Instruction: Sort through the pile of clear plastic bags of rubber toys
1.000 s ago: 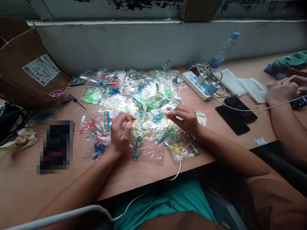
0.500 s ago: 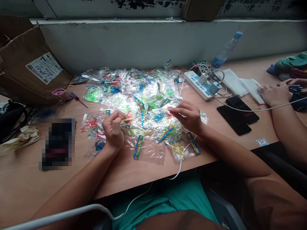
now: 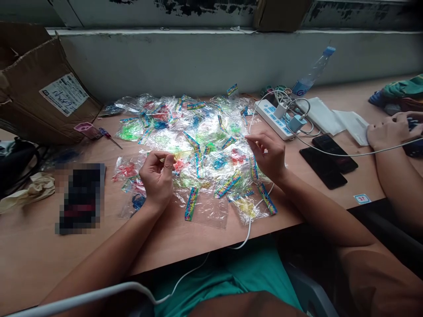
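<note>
My left hand [image 3: 157, 178] is closed in a pinch at the left side of a heap of clear plastic packets [image 3: 206, 127]. From its fingertips a thin yellow strand [image 3: 185, 152] runs to the right over the heap. My right hand [image 3: 270, 154] hovers above the heap's right side, thumb and fingers pinched together. Whether the strand reaches it, I cannot tell in the glare. The packets have bright printed header strips and hold red, green, blue and yellow pieces. One flat clear bag [image 3: 209, 213] with a printed strip [image 3: 191, 204] lies nearest me.
A cardboard box [image 3: 36, 88], a screwdriver [image 3: 110, 137] and a pink holder [image 3: 87, 130] are left. On the right are a power strip [image 3: 276, 119] with cables, a bottle [image 3: 313, 70], two phones [image 3: 322, 168] and another person's hands [image 3: 390, 130].
My left hand has opened from a fist-like grip into a looser pinch, and the yellow strand now shows stretched out. My right hand has moved slightly right and up.
</note>
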Demonstrator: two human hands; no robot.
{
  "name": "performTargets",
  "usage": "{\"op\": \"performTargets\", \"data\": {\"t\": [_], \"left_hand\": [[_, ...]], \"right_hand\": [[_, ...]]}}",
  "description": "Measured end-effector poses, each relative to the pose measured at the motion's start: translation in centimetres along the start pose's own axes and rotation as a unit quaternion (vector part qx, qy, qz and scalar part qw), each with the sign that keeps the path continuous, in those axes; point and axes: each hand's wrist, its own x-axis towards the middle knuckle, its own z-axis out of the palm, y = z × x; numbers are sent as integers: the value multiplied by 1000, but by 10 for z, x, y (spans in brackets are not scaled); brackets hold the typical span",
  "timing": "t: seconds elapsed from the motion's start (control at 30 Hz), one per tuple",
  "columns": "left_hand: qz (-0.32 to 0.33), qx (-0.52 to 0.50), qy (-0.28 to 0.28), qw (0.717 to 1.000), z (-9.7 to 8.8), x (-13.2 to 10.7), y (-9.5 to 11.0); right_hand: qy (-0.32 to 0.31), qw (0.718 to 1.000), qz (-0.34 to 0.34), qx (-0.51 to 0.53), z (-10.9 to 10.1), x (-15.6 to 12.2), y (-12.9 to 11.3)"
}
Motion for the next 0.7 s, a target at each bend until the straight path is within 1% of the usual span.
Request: {"op": "performTargets", "data": {"t": [0.1,0.2,0.3,0.4,0.57,0.7], "left_hand": [[7,-4,-2,1000,-1,0,-2],[18,-7,-11,1000,-1,0,-3],[62,21,-17,998,-1,-1,-2],[104,53,-17,993,0,-2,2],[110,51,-9,993,1,-2,4],[108,38,-6,993,1,-3,3]], "right_hand": [[1,1000,16,-21,-2,3,2],[11,999,17,-30,-5,6,6],[32,999,6,-32,-7,9,9],[40,999,-3,-24,-7,10,9],[36,999,-1,-10,-7,9,8],[40,999,12,-6,-8,8,13]]}}
